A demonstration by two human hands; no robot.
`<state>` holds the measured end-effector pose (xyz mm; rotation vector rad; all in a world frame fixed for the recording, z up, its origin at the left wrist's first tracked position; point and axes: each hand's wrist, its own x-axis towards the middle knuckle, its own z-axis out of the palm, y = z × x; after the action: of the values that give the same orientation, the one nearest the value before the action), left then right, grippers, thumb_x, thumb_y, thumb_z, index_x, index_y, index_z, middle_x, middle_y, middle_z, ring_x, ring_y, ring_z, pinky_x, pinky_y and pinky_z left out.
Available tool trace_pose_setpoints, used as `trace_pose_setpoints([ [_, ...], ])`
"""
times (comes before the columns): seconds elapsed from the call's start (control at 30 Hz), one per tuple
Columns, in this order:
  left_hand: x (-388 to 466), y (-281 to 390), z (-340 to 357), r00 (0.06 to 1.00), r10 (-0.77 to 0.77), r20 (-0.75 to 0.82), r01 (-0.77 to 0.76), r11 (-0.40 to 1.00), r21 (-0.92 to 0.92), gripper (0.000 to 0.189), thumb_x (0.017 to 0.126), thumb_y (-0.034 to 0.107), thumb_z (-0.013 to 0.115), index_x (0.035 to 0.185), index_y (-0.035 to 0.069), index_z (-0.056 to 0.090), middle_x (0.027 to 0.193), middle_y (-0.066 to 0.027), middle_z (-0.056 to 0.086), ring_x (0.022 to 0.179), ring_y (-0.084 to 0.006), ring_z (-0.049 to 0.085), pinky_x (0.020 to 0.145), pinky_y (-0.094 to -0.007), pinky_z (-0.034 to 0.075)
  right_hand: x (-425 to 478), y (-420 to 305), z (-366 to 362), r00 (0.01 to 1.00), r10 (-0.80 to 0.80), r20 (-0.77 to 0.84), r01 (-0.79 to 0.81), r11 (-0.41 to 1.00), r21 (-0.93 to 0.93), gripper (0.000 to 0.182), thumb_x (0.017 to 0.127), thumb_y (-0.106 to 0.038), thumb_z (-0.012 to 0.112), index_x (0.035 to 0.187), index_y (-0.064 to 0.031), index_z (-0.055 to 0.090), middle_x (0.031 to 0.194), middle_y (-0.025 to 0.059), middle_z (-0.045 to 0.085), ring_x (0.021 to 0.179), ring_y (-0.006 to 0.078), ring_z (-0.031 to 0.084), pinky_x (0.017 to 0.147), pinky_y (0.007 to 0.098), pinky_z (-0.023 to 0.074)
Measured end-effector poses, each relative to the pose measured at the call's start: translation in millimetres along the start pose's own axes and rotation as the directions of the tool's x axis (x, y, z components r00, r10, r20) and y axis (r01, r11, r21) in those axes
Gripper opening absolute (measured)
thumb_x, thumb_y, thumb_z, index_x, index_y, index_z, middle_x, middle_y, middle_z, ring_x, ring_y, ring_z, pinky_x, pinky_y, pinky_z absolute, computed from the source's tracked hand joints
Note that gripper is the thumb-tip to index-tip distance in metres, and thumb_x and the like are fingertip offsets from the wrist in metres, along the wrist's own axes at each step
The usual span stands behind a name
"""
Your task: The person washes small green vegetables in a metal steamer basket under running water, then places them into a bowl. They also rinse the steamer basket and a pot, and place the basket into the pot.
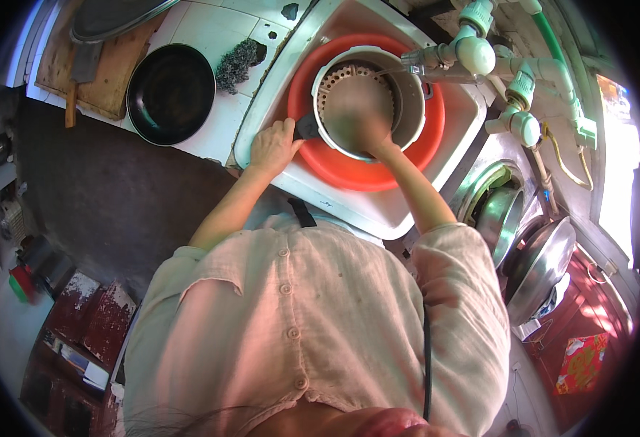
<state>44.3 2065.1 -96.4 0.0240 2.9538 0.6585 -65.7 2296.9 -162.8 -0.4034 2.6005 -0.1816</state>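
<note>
My left hand grips the black handle of a metal pot, with the thumb near the handle's underside. Inside the pot is a perforated metal steamer plate. My right hand reaches over the near rim into the pot. Motion blurs its fingers and whatever lies beneath them, so I cannot tell whether it holds anything. The pot stands in an orange-red plastic basin, which rests in a white sink. A tap points over the pot's far right side, with a thin stream at its mouth.
Left of the sink, a tiled counter bears a black frying pan, steel wool, and a wooden cutting board with a cleaver. White pipes run at right. Metal basins lean against the right wall.
</note>
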Motion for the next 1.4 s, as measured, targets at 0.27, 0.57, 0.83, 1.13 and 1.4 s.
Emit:
trace_pose_setpoints([
  [0.27, 1, 0, -4, 0.999, 0.019, 0.026, -0.019, 1.0, -0.009, 0.042, 0.072, 0.029, 0.07, 0.094, 0.005, 0.043, 0.077, -0.0122, 0.056, 0.067, -0.03, 0.06, 0.057, -0.038, 0.049, 36, -2, -61, 0.952, -0.176, -0.25, 0.126, 0.971, -0.203, 0.025, 0.08, -0.026, 0.053, 0.09, -0.0043, 0.057, 0.092, 0.0178, 0.058, 0.089, 0.0293, 0.061, 0.071, 0.0374, 0.0514],
  [0.57, 6, 3, -2, 0.994, 0.106, 0.006, -0.105, 0.994, -0.015, 0.041, 0.072, 0.03, 0.069, 0.092, 0.005, 0.043, 0.077, -0.0121, 0.055, 0.065, -0.0294, 0.06, 0.055, -0.0378, 0.049, 70, -5, -23, 0.94, -0.206, -0.273, 0.176, 0.976, -0.132, 0.025, 0.077, -0.026, 0.058, 0.094, -0.009, 0.056, 0.093, 0.0184, 0.059, 0.086, 0.0303, 0.061, 0.073, 0.0419, 0.0499],
  [0.83, -1, -4, 3, 1.0, 0.007, 0.029, -0.008, 1.0, 0.024, 0.042, 0.073, 0.031, 0.068, 0.093, 0.006, 0.042, 0.077, -0.012, 0.055, 0.066, -0.0302, 0.06, 0.055, -0.0383, 0.049, -7, -35, -35, 0.954, -0.191, 0.232, 0.208, 0.977, -0.051, 0.024, 0.086, -0.022, 0.045, 0.105, -0.0109, 0.054, 0.1, 0.0136, 0.058, 0.087, 0.0269, 0.063, 0.071, 0.0394, 0.0515],
  [1.13, 1, -3, 2, 1.0, 0.028, 0.008, -0.028, 1.0, -0.002, 0.041, 0.073, 0.03, 0.068, 0.093, 0.005, 0.043, 0.077, -0.0127, 0.055, 0.067, -0.0307, 0.06, 0.057, -0.0387, 0.049, 8, 20, -33, 0.994, 0.078, 0.072, -0.056, 0.963, -0.263, 0.027, 0.084, -0.019, 0.048, 0.11, -0.0107, 0.045, 0.107, 0.0196, 0.051, 0.09, 0.0307, 0.061, 0.071, 0.0386, 0.0527],
  [1.4, 3, 1, -1, 0.997, -0.028, 0.065, 0.032, 0.998, -0.049, 0.039, 0.073, 0.026, 0.068, 0.096, 0.005, 0.044, 0.081, -0.0146, 0.056, 0.073, -0.0344, 0.059, 0.061, -0.0429, 0.047, 68, -32, -47, 0.87, -0.375, -0.321, 0.354, 0.927, -0.123, 0.018, 0.079, -0.027, 0.055, 0.089, -0.0113, 0.057, 0.093, 0.0111, 0.058, 0.086, 0.0288, 0.061, 0.069, 0.0388, 0.0515],
])
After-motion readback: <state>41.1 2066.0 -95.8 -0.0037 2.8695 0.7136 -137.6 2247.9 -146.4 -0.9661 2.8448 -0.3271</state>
